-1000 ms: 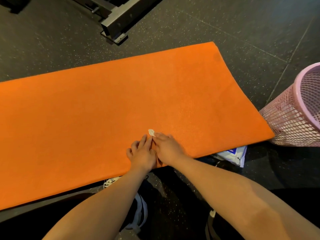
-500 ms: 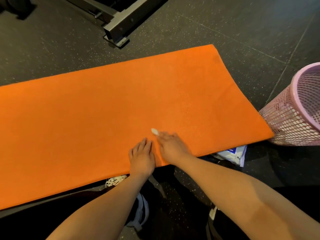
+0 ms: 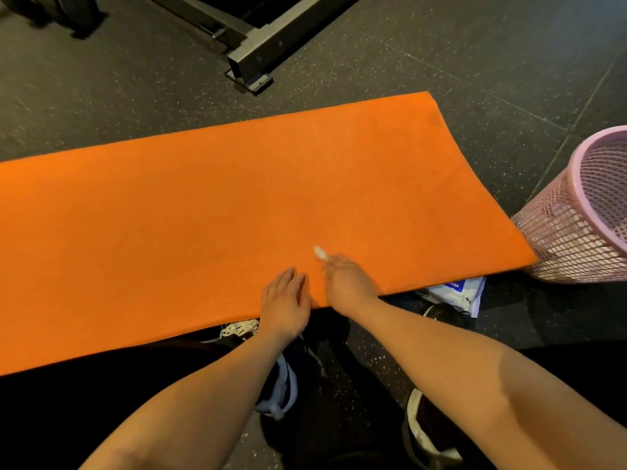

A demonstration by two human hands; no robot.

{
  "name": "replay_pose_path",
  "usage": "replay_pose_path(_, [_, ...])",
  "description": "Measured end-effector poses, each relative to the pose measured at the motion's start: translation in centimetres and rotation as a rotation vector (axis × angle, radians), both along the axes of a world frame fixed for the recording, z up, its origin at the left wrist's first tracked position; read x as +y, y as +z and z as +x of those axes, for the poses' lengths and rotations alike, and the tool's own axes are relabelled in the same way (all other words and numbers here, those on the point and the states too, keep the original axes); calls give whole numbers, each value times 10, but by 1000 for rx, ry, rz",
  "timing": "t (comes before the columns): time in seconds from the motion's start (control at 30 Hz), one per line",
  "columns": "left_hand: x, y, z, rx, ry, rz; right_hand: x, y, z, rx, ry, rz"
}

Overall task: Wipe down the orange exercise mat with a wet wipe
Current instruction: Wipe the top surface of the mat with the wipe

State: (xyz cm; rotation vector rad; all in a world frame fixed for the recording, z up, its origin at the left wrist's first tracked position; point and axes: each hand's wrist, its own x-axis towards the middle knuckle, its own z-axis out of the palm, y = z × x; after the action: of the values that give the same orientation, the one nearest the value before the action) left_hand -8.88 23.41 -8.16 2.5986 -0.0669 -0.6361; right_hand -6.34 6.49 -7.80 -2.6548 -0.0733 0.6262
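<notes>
The orange exercise mat (image 3: 210,212) lies flat on the dark floor and spans most of the view. My left hand (image 3: 285,300) rests flat on its near edge, fingers straight. Just to its right, my right hand (image 3: 349,283) is on the mat with its fingers pointing away from me. A small white bit of wet wipe (image 3: 319,253) sticks out at that hand's fingertips and touches the mat. The hand hides the rest of the wipe. A white and blue wipe pack (image 3: 456,293) lies partly under the mat's near right edge.
A pink mesh bin (image 3: 583,212) stands against the mat's right corner. A dark metal machine foot (image 3: 258,59) sits on the floor beyond the far edge, with a weight plate (image 3: 64,8) at the top left. My shoes (image 3: 281,385) are below the mat.
My right hand has slid to the right along the mat with the white bit at its fingertips. The two hands, touching before, are now apart. My left hand has stayed near the edge.
</notes>
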Motion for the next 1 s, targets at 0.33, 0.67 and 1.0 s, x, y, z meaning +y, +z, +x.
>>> replay_pose_path(0.33, [4,7,-10,-44,10,-90,27,13,-35,11,100,104])
replay_pose_path(0.67, [0,21,-3,-37,107,-153,25,28,-41,7,-67,150])
replay_pose_path(1.0, [-8,30,-23,-12,170,-189,17,33,-51,31,-389,379])
